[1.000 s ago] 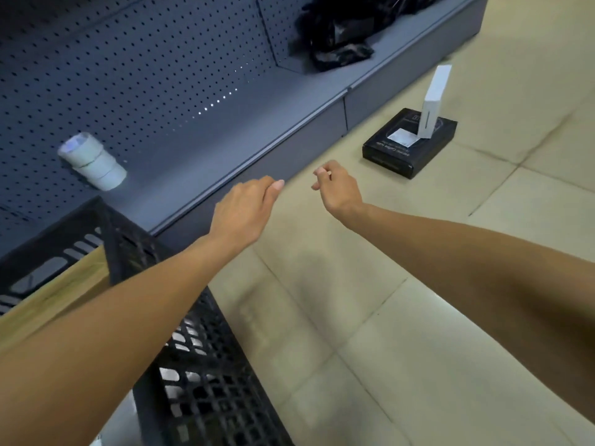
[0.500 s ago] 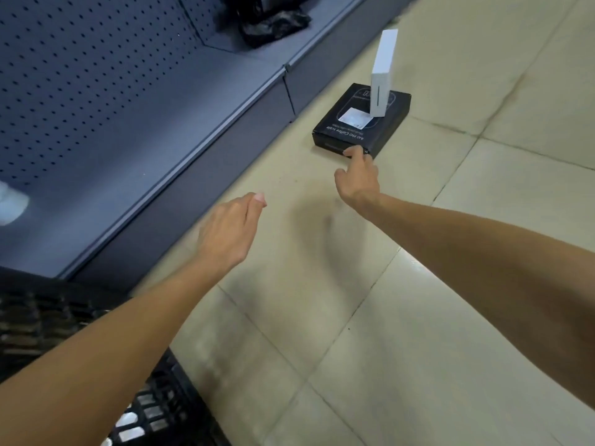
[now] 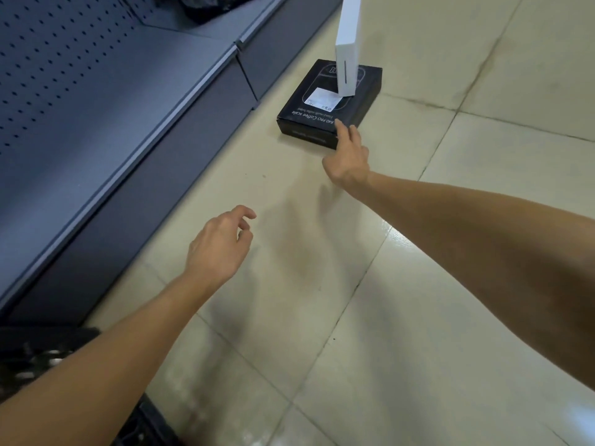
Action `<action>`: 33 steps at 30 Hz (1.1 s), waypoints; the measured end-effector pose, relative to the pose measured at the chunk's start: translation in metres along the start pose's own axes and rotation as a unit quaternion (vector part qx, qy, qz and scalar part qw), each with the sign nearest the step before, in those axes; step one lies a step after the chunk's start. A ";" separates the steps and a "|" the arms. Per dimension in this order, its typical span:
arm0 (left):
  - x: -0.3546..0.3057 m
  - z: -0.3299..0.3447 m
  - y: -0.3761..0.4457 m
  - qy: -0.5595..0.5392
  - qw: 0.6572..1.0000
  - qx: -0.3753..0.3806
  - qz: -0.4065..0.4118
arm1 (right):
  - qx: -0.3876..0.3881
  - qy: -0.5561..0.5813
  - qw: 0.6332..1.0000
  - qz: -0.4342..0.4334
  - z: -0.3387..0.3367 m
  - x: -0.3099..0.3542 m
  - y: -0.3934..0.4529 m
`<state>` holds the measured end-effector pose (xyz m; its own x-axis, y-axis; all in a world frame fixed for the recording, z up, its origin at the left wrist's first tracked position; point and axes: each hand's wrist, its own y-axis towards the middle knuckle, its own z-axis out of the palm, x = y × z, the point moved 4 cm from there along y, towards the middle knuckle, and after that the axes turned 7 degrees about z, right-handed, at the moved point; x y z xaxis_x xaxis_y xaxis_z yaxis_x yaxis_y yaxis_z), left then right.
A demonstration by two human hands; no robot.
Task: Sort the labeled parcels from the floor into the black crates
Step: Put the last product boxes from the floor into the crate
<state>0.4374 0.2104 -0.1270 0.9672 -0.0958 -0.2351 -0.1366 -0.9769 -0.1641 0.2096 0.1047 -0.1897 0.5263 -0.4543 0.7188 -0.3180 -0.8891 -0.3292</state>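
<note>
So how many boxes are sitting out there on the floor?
2. A flat black box lies on the floor tiles by the shelf base, the right hand reaching its near corner. A slim white box stands upright on top of it. Others may lie out of view.

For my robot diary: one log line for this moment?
right hand: reaching, touches black box | left hand: empty | white box: upright on top

You have 2 bare forearms in view, with no sleeve reaching the part shown. Your left hand and right hand wear no gloves, rings, watch or bands. Your nails are short and plain. Each forearm runs slim from frame edge to wrist.
</note>
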 end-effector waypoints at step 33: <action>-0.018 0.069 0.034 0.013 0.986 0.167 0.018 | -0.045 -0.271 0.942 -0.192 -0.010 0.005 0.048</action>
<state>0.4009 0.1920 -0.1944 0.9652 -0.1378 -0.2224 -0.2291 -0.8555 -0.4643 0.1885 0.0605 -0.1959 0.9341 -0.0835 0.3470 -0.0752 -0.9965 -0.0372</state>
